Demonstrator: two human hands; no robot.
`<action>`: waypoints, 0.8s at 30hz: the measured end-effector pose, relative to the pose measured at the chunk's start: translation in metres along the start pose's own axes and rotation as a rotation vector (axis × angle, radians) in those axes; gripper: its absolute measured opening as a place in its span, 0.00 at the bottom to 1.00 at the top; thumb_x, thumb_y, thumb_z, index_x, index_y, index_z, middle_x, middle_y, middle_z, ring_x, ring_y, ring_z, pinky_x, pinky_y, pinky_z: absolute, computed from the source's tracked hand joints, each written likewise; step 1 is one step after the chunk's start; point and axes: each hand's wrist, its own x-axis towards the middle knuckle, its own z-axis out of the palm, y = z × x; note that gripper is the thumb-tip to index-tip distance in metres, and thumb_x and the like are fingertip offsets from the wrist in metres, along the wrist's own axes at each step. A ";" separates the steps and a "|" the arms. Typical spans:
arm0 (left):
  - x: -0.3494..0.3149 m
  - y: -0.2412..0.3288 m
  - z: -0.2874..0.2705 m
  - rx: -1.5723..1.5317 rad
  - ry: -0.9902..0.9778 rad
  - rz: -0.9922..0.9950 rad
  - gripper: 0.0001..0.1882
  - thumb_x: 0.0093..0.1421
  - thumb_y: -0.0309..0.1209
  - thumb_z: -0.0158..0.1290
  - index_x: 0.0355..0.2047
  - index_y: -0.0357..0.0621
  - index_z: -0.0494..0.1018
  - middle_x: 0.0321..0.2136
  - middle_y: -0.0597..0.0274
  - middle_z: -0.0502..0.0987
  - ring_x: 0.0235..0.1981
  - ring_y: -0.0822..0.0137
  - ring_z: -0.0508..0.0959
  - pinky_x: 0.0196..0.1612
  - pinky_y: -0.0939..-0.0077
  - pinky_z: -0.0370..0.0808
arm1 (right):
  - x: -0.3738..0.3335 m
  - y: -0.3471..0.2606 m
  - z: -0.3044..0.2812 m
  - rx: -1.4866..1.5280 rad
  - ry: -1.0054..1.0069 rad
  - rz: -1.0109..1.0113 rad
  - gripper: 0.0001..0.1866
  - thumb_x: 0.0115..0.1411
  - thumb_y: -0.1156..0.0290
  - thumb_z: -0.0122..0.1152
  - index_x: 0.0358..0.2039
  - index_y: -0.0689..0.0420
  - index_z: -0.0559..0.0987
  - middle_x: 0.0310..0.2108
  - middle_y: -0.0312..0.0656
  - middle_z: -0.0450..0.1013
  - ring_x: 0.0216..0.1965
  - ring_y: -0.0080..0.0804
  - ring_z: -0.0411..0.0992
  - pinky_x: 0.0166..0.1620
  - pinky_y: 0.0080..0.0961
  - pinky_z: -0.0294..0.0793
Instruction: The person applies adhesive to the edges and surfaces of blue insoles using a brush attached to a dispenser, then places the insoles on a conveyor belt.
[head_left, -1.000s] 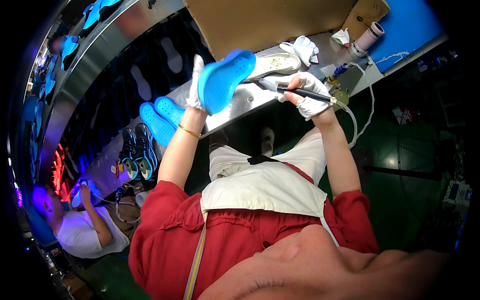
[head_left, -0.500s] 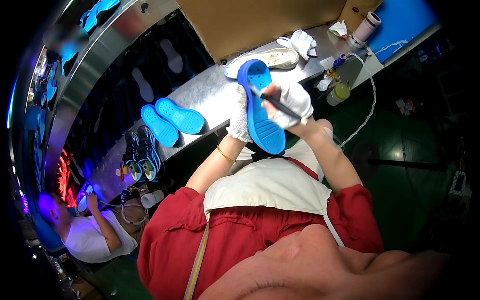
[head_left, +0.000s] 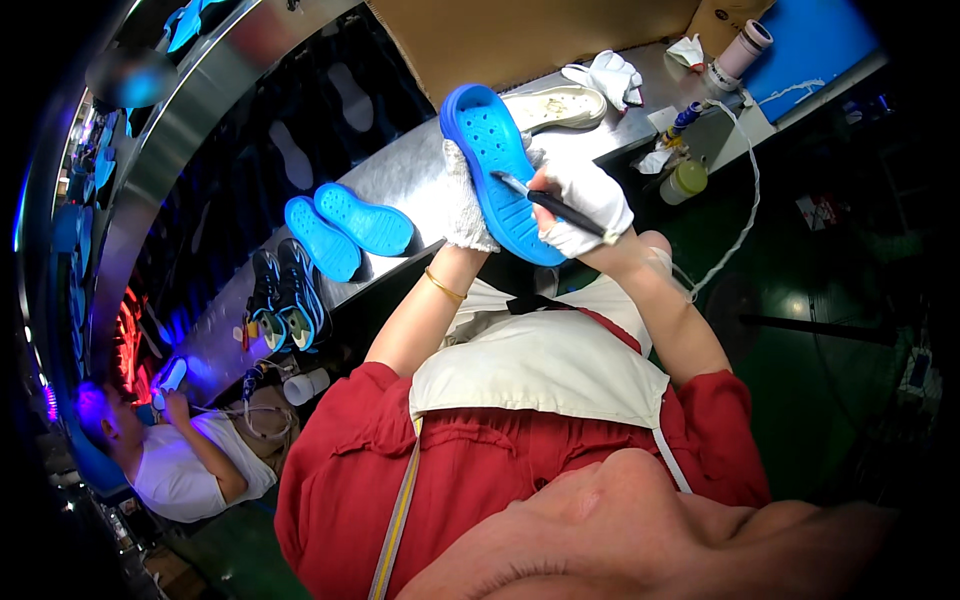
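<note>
My left hand [head_left: 466, 205], in a white knit glove, grips a blue shoe sole [head_left: 503, 185] by its left edge and holds it up at a tilt. The sole's face has small holes at the far end and ridges at the near end. In my right hand [head_left: 585, 205] is a slim brush [head_left: 565, 212] with a black handle and silvery front. Its tip meets or hovers just over the middle of the sole; I cannot tell which. A white glove covers most of that hand, while some fingertips are bare.
Two blue soles [head_left: 345, 230] lie on the metal bench [head_left: 425, 200], near dark sneakers [head_left: 285, 295]. Beyond my hands are a cream shoe [head_left: 565, 108], white gloves [head_left: 610, 78], a cardboard box [head_left: 520, 40], a pink bottle [head_left: 740, 50] and a yellowish jar [head_left: 685, 182]. A co-worker [head_left: 195, 460] sits at left.
Both hands have raised the sole slightly away from me and to the left, tilting it more. The brush tip has shifted from the sole's left rim to its middle.
</note>
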 end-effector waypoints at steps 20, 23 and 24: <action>-0.011 0.010 0.038 -0.221 -0.150 -0.049 0.49 0.54 0.71 0.35 0.63 0.45 0.54 0.56 0.48 0.64 0.53 0.51 0.69 0.57 0.52 0.67 | 0.004 0.018 -0.030 0.536 -0.027 0.249 0.04 0.58 0.81 0.56 0.35 0.62 0.73 0.29 0.37 0.73 0.31 0.21 0.75 0.38 0.19 0.75; -0.004 0.003 0.027 -0.151 -0.240 -0.037 0.45 0.57 0.68 0.35 0.61 0.44 0.57 0.53 0.49 0.68 0.51 0.51 0.71 0.55 0.53 0.69 | -0.002 0.015 -0.024 0.618 0.085 0.249 0.05 0.58 0.81 0.56 0.35 0.62 0.72 0.31 0.38 0.73 0.31 0.22 0.75 0.38 0.19 0.75; 0.001 0.003 0.022 -0.184 -0.254 -0.065 0.42 0.58 0.66 0.35 0.59 0.44 0.59 0.51 0.49 0.69 0.49 0.51 0.72 0.54 0.53 0.70 | -0.004 0.014 -0.019 0.634 0.044 0.243 0.07 0.56 0.82 0.58 0.35 0.62 0.71 0.32 0.39 0.72 0.31 0.23 0.75 0.38 0.20 0.75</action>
